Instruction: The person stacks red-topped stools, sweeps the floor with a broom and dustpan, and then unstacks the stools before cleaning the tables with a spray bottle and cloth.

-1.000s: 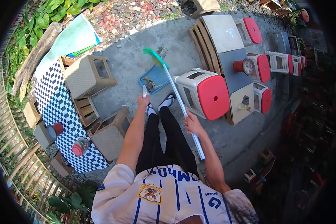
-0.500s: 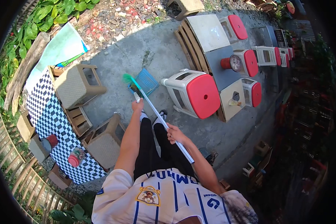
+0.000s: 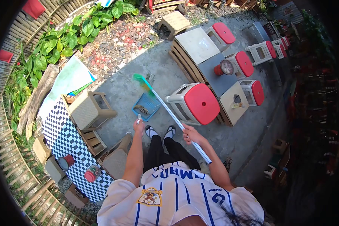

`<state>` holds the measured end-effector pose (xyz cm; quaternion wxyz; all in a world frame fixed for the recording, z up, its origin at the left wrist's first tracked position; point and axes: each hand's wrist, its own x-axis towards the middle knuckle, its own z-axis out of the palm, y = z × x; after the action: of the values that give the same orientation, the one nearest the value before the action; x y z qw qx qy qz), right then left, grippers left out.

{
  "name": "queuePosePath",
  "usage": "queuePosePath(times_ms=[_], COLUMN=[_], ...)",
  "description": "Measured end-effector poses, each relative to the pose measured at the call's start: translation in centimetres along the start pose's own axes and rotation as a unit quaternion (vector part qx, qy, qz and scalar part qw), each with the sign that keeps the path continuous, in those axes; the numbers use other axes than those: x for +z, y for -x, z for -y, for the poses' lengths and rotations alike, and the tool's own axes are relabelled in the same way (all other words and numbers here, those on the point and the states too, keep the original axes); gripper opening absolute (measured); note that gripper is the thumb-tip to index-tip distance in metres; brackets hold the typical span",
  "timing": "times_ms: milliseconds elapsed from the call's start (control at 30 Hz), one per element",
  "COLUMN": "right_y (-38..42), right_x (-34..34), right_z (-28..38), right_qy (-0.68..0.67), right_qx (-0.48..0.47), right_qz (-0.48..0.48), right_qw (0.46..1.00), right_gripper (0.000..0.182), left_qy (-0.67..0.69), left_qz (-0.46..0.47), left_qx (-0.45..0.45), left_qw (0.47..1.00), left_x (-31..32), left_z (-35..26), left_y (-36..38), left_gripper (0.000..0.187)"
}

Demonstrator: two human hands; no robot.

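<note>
My left hand (image 3: 139, 127) is closed on the pale handle of a blue dustpan (image 3: 153, 102), which rests on the concrete floor ahead of my feet. Brown debris (image 3: 142, 109), like dry leaves, lies in the pan near the handle. My right hand (image 3: 191, 134) wraps round the white and blue stick of a broom (image 3: 169, 109). The broom slants forward, its green bristles (image 3: 140, 78) just beyond the far side of the dustpan and slightly blurred. The stick passes along the pan's right side.
A red-topped stool (image 3: 202, 104) stands close right of the broom, beside a low table (image 3: 217, 71) bearing a red tin. At left are a beige stool (image 3: 90, 109) and a checkered table (image 3: 69, 139) with jars. Stones (image 3: 120, 49) border the concrete.
The broom head has moved from over the dustpan to beyond its far edge, and the debris in the pan now shows. The whole view has shifted, with more of the far ground visible.
</note>
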<state>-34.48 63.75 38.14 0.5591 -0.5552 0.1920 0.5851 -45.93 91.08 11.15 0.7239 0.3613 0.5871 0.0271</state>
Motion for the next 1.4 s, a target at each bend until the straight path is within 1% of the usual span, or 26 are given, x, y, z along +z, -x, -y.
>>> queuePosePath(times_ms=[133,233,333,433,600,733,833,933,1033,1133,1233,1267,1333,1367,1400], right_y=[0.9,1.7,1.9,1.9,0.4,-0.5,-0.9,-0.5,-0.1,0.2,0.8,0.9,0.3,-0.1,0.1], right_x=[-0.3,-0.5,-0.2,0.3,0.6,0.0,-0.5,-0.7,-1.8,-3.9,-6.5,-7.4,-10.2,-11.9,-13.1], right_z=[0.6,0.2,0.3,0.6,0.5,0.5,1.3,2.3,3.5,4.8,6.1,6.6,7.6,8.2,8.7], right_qy=[0.003,-0.013,-0.024,-0.028,-0.042,-0.07,-0.07,-0.064,-0.039,-0.03,0.003,0.015,0.038,0.053,0.058], right_qx=[-0.022,-0.032,-0.046,-0.057,-0.063,-0.071,-0.07,-0.067,-0.072,-0.061,-0.061,-0.056,-0.05,-0.046,-0.048], right_qz=[0.003,0.011,0.013,0.028,0.015,0.036,0.06,0.058,0.071,0.093,0.099,0.092,0.134,0.155,0.151], right_qw=[1.0,0.999,0.999,0.998,0.997,0.994,0.993,0.994,0.994,0.993,0.993,0.994,0.989,0.985,0.986], right_gripper=[0.058,0.058,0.058,0.058,0.058,0.06,0.06,0.056,0.057,0.059,0.059,0.06,0.059,0.059,0.057], left_qy=[0.014,0.001,-0.059,-0.074,-0.005,0.029,0.024,0.093,0.135,0.108,0.097,0.075,0.037,0.039,0.043], left_qz=[-0.005,-0.01,0.006,-0.007,-0.007,-0.003,0.058,0.087,0.101,0.08,0.066,0.042,-0.008,-0.038,-0.069], left_qx=[-0.011,0.017,-0.012,-0.018,-0.026,-0.032,-0.085,-0.127,-0.214,-0.252,-0.262,-0.263,-0.265,-0.258,-0.254], left_qw=[1.0,1.0,0.998,0.997,1.0,0.999,0.994,0.984,0.962,0.958,0.958,0.961,0.964,0.964,0.964], left_x=[-0.5,-1.7,-3.2,-4.4,-6.1,-7.1,-7.0,-6.1,-5.0,-3.5,-2.4,-1.9,-0.1,1.1,2.2], left_z=[-1.0,-0.9,-1.2,-1.5,-1.7,-1.1,-1.2,-0.6,0.2,1.8,4.0,4.7,6.0,6.7,7.7], left_y=[1.6,1.8,1.9,2.8,3.9,4.0,4.9,5.1,5.1,5.6,5.3,5.4,6.0,6.1,6.2], left_gripper=[0.032,0.028,0.024,0.026,0.029,0.031,0.033,0.036,0.042,0.05,0.053,0.052,0.051,0.051,0.05])
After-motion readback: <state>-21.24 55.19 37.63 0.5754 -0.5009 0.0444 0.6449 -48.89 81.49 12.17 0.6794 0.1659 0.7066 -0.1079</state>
